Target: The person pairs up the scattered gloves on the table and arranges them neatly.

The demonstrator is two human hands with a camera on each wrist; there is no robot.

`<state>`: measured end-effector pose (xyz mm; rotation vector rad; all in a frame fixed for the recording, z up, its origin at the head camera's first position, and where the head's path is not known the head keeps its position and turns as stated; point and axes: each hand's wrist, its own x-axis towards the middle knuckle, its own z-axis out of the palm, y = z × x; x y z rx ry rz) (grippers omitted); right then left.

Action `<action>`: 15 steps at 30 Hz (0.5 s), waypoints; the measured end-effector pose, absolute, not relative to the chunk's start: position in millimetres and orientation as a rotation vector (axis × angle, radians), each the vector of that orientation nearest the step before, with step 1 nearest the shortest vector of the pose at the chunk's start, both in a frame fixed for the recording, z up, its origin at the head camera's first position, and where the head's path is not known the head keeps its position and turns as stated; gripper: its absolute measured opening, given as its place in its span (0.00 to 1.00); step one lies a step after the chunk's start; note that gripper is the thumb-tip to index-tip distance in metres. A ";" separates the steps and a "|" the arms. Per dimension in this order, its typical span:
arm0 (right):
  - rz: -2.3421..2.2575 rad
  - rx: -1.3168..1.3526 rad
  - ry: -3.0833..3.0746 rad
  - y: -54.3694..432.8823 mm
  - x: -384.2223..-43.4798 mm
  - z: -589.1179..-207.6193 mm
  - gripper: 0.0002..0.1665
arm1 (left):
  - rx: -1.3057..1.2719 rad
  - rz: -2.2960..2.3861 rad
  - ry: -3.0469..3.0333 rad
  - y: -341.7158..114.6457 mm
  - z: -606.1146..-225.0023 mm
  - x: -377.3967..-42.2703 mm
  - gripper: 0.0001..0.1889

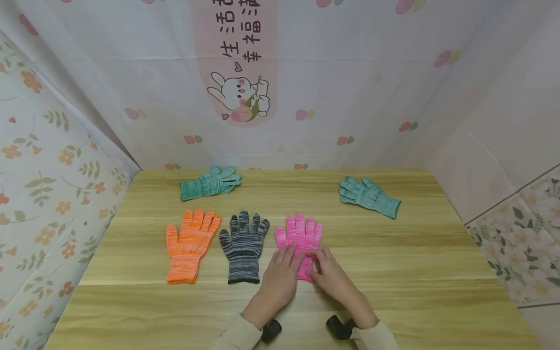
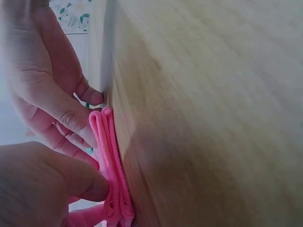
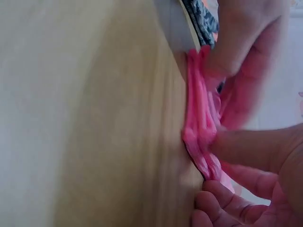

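Note:
A pink knitted glove pair (image 1: 302,233) lies stacked on the table, fingers pointing away; the wrist views show its layered cuff edges (image 2: 108,165). My left hand (image 1: 282,274) rests on the pair's left part with fingers extended, its thumb (image 2: 87,182) against the cuff. At the pair's right edge my right hand (image 1: 330,274) bends its fingers, pinching the pink fabric between thumb and fingers (image 3: 222,201). Just left lies a black-and-grey glove pair (image 1: 244,248). Farther left is an orange glove pair (image 1: 190,248).
Toward the back of the wooden table (image 1: 415,291) lie two separate teal gloves, one at the left (image 1: 210,183) and one at the right (image 1: 369,197). A printed curtain (image 1: 328,97) hangs behind the table. Floral cloth (image 1: 48,194) borders the left side.

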<state>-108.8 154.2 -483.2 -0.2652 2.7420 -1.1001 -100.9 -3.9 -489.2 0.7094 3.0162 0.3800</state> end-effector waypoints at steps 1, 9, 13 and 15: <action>-1.115 -0.272 2.723 156.4 -110.2 -483.3 0.21 | 0.715 0.376 3.021 -3.6 -489.6 -101.0 0.22; -1.209 -0.208 2.747 200.8 -140.5 -478.0 0.27 | 0.693 0.427 3.024 -2.5 -491.1 -103.5 0.22; -1.118 -0.113 2.848 238.5 -162.3 -474.4 0.27 | 0.696 0.482 3.017 -5.2 -488.0 -105.1 0.22; -1.055 -0.038 2.904 259.9 -172.1 -474.5 0.27 | 0.703 0.513 3.012 -6.7 -487.1 -105.8 0.21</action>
